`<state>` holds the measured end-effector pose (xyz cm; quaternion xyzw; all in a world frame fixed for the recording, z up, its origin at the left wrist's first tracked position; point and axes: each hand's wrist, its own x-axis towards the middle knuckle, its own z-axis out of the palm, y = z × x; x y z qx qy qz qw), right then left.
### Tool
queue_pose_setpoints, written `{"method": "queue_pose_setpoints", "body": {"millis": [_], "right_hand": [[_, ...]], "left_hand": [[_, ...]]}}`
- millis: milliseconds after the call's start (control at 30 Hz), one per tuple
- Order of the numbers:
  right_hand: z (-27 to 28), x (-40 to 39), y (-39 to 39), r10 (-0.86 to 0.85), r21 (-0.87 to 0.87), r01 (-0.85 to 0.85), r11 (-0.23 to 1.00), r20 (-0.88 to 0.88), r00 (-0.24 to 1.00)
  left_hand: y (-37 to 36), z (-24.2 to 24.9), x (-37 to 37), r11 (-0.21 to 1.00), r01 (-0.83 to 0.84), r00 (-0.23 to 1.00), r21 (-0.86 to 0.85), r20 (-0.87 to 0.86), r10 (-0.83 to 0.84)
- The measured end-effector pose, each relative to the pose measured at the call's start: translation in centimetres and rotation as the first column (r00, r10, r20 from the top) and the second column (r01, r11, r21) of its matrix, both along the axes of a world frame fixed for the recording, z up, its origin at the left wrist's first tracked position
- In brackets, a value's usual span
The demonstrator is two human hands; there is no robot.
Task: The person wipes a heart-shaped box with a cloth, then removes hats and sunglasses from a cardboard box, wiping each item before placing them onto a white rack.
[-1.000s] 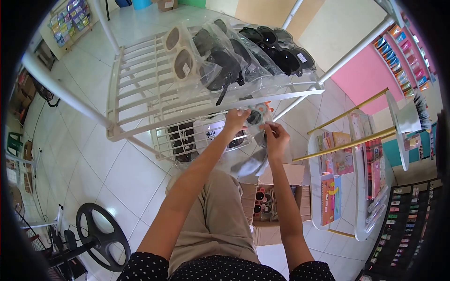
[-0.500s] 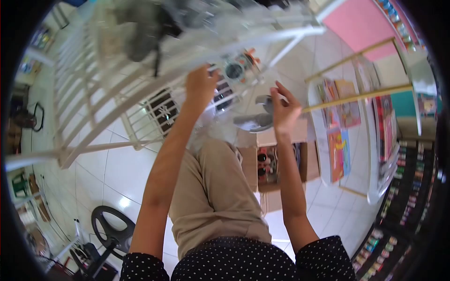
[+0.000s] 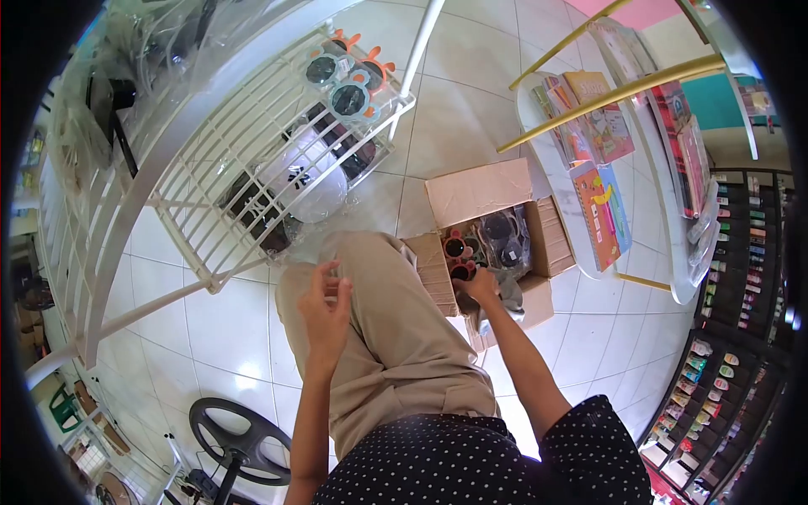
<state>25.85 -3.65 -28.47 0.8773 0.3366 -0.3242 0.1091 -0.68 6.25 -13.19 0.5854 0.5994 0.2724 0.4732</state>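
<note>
Left hand (image 3: 326, 313) hovers over the trousers (image 3: 383, 337), fingers loosely spread; the right hand (image 3: 480, 288) reaches into an open cardboard box (image 3: 478, 187), its fingertips at coral-framed sunglasses (image 3: 455, 246) with round dark lenses. Whether it pinches them, I cannot tell. Clear-wrapped dark sunglasses (image 3: 498, 225) lie beside them. Pale-blue-framed sunglasses (image 3: 349, 99) rest on the white rack (image 3: 189, 220). Dark marks on the white item (image 3: 313, 172) below are unreadable.
</note>
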Motion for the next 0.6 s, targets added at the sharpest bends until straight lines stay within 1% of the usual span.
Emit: {"method": "queue_pose_setpoints", "body": {"millis": [67,100,133,200,233,300,333,400,433,500,533,567,600], "right_hand": [[-1.3,-1.1,0.7,-0.273,0.029,0.273,0.962,0.017,0.962],[-1.6,-1.3,0.6,-0.345,0.082,0.344,0.935,-0.007,0.939],[-2.0,-1.7,0.7,-0.348,0.085,0.347,0.934,-0.007,0.938],[-3.4,-2.2,0.7,-0.518,0.155,0.497,0.854,0.152,0.842],[-3.9,-2.3,0.7,-0.515,0.154,0.495,0.855,0.153,0.843],[-4.7,-2.3,0.5,-0.668,0.205,0.640,0.741,0.116,0.735],[-4.6,-2.2,0.4,-0.665,0.206,0.637,0.743,0.116,0.738],[-4.1,-1.6,0.1,-0.581,0.166,0.581,0.797,-0.058,0.812],[-4.1,-1.4,-0.2,-0.577,0.167,0.578,0.799,-0.058,0.815],[-4.0,-0.9,-0.7,-0.406,0.230,0.413,0.881,-0.081,0.910],[-3.3,-0.5,-0.8,-0.403,0.235,0.409,0.882,-0.079,0.912],[-1.9,0.0,-0.9,-0.348,0.303,0.377,0.875,-0.149,0.926],[-0.4,0.5,-1.0,-0.285,0.373,0.347,0.861,-0.213,0.935]], "left_hand": [[-0.6,0.6,-0.1,0.996,-0.086,0.996,-0.028,0.018,0.087],[-0.8,0.5,-0.3,0.996,-0.081,0.997,-0.026,0.017,0.082],[-1.0,0.2,-0.5,0.995,-0.090,0.996,-0.033,0.010,0.090],[-1.1,-0.4,-0.6,0.994,-0.103,0.995,-0.039,0.005,0.103],[-1.1,-0.7,-0.7,0.994,-0.103,0.995,-0.040,0.008,0.103],[-1.3,-0.8,-0.8,0.994,-0.104,0.994,-0.046,0.008,0.105],[-1.3,-0.8,-0.7,0.995,-0.096,0.995,-0.042,0.004,0.096],[-1.2,-0.8,-0.6,0.995,-0.094,0.996,-0.033,0.000,0.094],[-1.2,-0.9,-0.6,0.995,-0.092,0.996,-0.035,0.005,0.093],[-1.2,-0.6,-0.5,0.995,-0.095,0.995,-0.034,0.013,0.095],[-1.2,-0.1,-0.4,0.995,-0.072,0.997,-0.066,0.011,0.073],[-1.3,0.1,-0.2,0.994,-0.049,0.999,-0.097,0.013,0.051],[-1.6,0.0,0.1,0.994,-0.052,0.998,-0.093,0.021,0.054]]}}
